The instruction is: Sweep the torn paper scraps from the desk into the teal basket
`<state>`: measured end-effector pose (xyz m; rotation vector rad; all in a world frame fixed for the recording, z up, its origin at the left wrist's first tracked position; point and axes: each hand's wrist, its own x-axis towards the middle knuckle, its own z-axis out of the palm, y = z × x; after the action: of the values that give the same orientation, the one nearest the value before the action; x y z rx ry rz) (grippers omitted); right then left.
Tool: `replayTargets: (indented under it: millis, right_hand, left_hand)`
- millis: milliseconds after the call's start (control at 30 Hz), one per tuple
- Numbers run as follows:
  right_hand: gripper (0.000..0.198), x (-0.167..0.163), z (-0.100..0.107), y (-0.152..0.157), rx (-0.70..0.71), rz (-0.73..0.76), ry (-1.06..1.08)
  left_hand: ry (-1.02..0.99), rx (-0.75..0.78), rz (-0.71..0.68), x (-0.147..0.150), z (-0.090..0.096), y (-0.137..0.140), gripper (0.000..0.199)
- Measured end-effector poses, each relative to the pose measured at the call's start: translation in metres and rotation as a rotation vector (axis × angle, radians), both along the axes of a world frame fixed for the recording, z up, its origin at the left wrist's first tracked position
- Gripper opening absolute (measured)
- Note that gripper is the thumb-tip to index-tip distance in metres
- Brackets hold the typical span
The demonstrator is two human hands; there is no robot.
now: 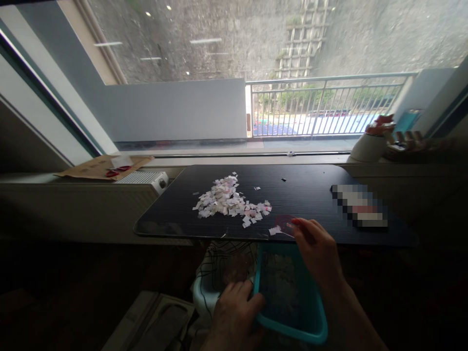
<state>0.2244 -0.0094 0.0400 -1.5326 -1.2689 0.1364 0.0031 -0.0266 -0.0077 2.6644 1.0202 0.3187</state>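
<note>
My left hand point(237, 309) is closed on the near left rim of a teal plastic bin point(288, 329) below the table edge. Pale bits lie inside the bin, dim in shadow. Over the table's front edge, my right hand point(317, 243) has its fingers pinched together, but what is between them is too small to name. Beside those fingertips lie a faint reddish round patch point(282, 222) and a few white paper scraps point(275, 230). A large heap of small cut paper pieces point(221, 199), white with some pink, spreads to the left across the black table point(303, 190).
A phone-like dark item, blurred out point(360, 204), lies on the table's right. Red-handled scissors point(117, 171) rest on brown paper point(91, 167) by the radiator point(144, 183). A white vase point(369, 146) stands on the sill. A light-coloured stool point(204, 292) sits below.
</note>
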Motion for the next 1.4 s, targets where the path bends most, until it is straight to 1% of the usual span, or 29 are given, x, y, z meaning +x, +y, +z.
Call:
replayTargets:
  millis: [67, 233, 367, 600, 800, 967, 1100, 1233, 1400]
  right_hand:
    - [0.016, 0.002, 0.000, -0.003, -0.002, -0.004, -0.004]
    - [0.016, 0.003, 0.006, -0.012, -0.034, 0.056, -0.008]
    - [0.016, 0.007, 0.008, -0.010, -0.022, -0.011, -0.037]
    - [0.020, 0.015, 0.005, -0.001, -0.058, -0.027, -0.065]
    - [0.019, 0.010, 0.008, -0.002, -0.077, 0.055, -0.069]
    - [0.019, 0.008, 0.008, 0.003, -0.047, 0.032, -0.098]
    - [0.018, 0.010, 0.010, -0.005, -0.087, 0.066, -0.098]
    - [0.019, 0.012, 0.013, -0.011, -0.102, 0.029, -0.107]
    - [0.020, 0.012, 0.015, -0.007, -0.084, 0.006, -0.147]
  left_hand:
    - [0.003, 0.002, 0.005, 0.000, 0.001, 0.000, 0.017]
    - [0.001, -0.012, 0.001, 0.001, 0.002, 0.001, 0.016]
    - [0.004, -0.007, 0.007, -0.001, 0.000, 0.001, 0.016]
    - [-0.007, 0.002, 0.005, -0.001, 0.000, 0.001, 0.018]
    - [0.010, -0.001, 0.024, 0.001, 0.005, 0.000, 0.018]
    - [0.020, -0.011, 0.001, 0.000, 0.002, 0.002, 0.019]
    - [0.017, -0.014, -0.003, 0.000, 0.002, 0.001, 0.018]
    - [0.022, -0.015, -0.002, 0.001, 0.003, 0.002, 0.017]
    - [0.026, 0.002, -0.006, 0.001, 0.004, 0.002, 0.016]
